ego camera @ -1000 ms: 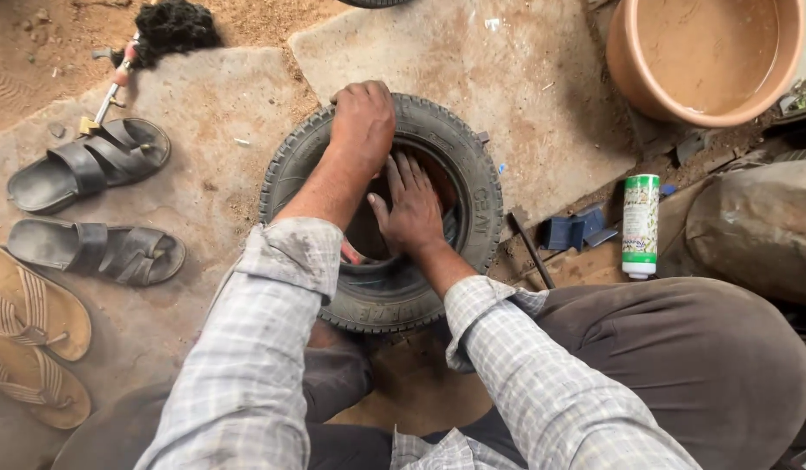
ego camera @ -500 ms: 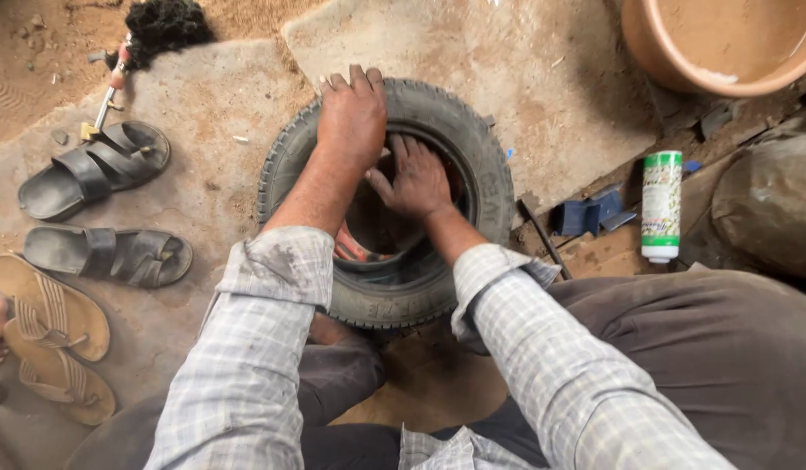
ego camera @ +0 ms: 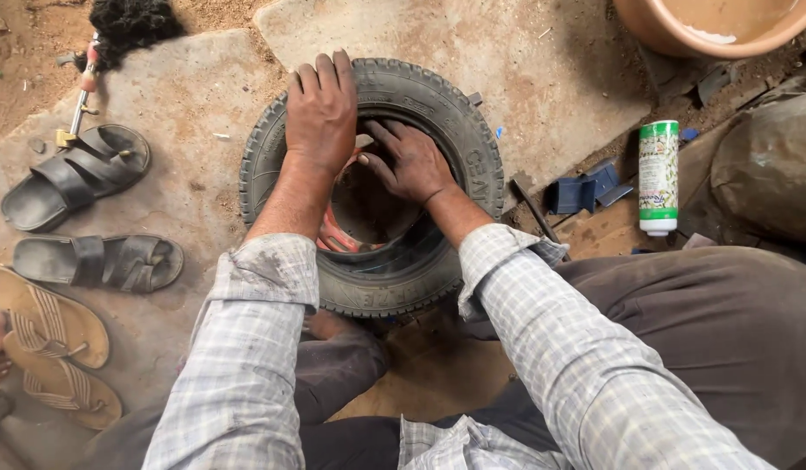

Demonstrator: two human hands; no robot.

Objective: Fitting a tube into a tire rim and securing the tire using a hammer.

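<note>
Tyre (ego camera: 377,187) lies flat on stone slab (ego camera: 473,52) betw. person's knees. L hand (ego camera: 320,109) presses flat on far-left sidewall, fingers together; R hand (ego camera: 412,161) reaches inside rim opening (fingers curled against inner bead). Black sandals (ego camera: 81,213) w/ tan pair at left; green-white bottle (ego camera: 658,177) at right.

left hand (ego camera: 320,109): slid up from the far sidewall of the tyre (ego camera: 455,130), now lying flat over the top-left tread with fingers past the edge

right hand (ego camera: 412,161): was palm-down with fingers spread in the hole, now curled up against the inner rim, top right

view: head tipped down a bit, so the clay basin (ego camera: 681,30) is mostly cut off at the top now
</note>
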